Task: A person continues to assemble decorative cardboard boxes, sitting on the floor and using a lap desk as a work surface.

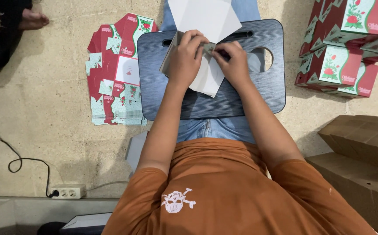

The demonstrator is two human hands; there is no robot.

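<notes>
Looking down from our own head, we sit on a speckled floor with a dark lap tray (241,98) across our knees; on it lies a flat box blank (206,76), plain pale inner side up, part of it rising beyond the tray's far edge.

How far along: the blank looks only partly folded, not yet a box; to our left a fanned stack of flat red and mint blanks (117,74) waits on the floor, while to our right a pile of finished boxes (345,48) with a rose pattern stands stacked; so we judge some work done and a good deal left.

The grip: our left hand (186,58) is curled closed over the blank's left edge, fingers bent down onto the card; our right hand (232,65) pinches a small flap near the middle, fingertips (217,53) pressed together and touching the left hand's fingertips.

Around us: brown cartons (363,156) at the right; a power strip (68,191) with a black cable (19,161) at lower left; another person's bare foot (33,19) at the top left corner.
</notes>
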